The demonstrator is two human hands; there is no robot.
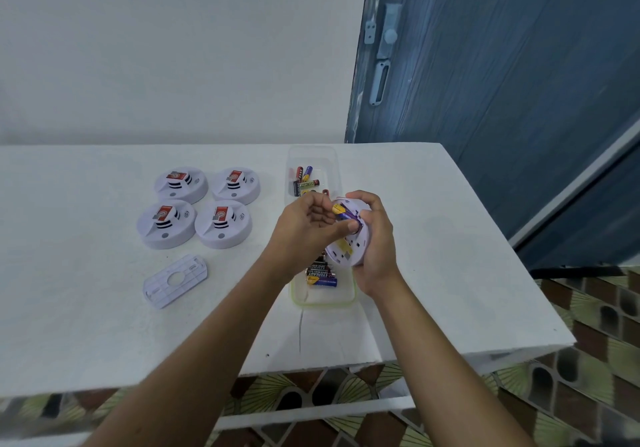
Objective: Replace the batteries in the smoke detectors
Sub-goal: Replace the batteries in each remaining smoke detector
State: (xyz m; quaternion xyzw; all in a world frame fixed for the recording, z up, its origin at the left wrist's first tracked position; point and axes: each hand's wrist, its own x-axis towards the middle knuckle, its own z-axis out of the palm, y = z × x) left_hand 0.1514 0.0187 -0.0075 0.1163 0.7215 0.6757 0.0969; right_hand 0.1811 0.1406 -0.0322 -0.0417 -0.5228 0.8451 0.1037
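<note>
Head view shows a person holding a white smoke detector (347, 239) above a clear plastic tray (323, 299) of loose batteries on the white table (415, 273). The right hand (375, 242) wraps the detector from the far side, fingers curled over its rim and its underside tilted toward the camera. The left hand (308, 227) pinches a yellow-and-purple battery (343, 212) between thumb and forefinger at the open compartment, the other fingers loosely curled. Whether this battery is going in or coming out cannot be told. Judging from the grip, the step goes best if the right hand keeps the housing steady and tilted so the compartment stays in sight, while the left hand works one end of the battery against the spring contact first and then rocks the other end down or up, instead of pushing straight. Polarity marks inside the compartment are too small to read, so they deserve a check before seating. Four more detectors (194, 207) sit face up in a square to the left, well apart from the hands, and a detached white mounting plate (175, 280) lies just in front of them.
</note>
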